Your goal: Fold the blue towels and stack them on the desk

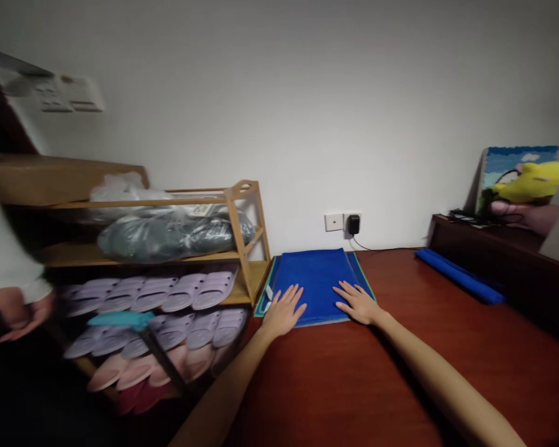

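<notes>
A stack of folded blue cloths (314,273) lies flat on the reddish-brown wooden table (321,385), close to the wall. Green and grey edges show beneath the top blue piece, and a small white tag sticks out at the left. My left hand (285,309) rests palm down on the stack's near left part, fingers spread. On the near right part lies my right hand (358,303), also flat with its fingers apart. Neither hand grips anything.
Left of the table stands a wooden rack (240,248) with rows of slippers (174,292) and a plastic-wrapped bundle (177,236). Another person's hand (21,313) hangs at the far left. A rolled blue cloth (459,276) lies at right. A black plug (353,225) is in the wall socket.
</notes>
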{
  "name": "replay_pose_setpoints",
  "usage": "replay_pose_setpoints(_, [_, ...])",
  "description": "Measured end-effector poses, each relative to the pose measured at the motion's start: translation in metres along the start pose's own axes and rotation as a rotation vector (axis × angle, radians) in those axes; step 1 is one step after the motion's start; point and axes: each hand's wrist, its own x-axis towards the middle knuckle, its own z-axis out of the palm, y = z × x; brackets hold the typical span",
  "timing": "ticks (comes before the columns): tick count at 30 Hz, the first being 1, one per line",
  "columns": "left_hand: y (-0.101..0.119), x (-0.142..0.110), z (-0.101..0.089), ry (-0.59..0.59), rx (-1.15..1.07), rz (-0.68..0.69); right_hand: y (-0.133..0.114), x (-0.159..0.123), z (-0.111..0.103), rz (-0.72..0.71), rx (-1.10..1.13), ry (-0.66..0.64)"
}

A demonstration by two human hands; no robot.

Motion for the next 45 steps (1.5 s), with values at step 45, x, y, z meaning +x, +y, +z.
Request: replay_pose_setpoints(45, [-0.01,0.014,0.012,-0.005,0.101,-0.014,0.158,-0.186,-0.079,0.926,-0.582,0.102])
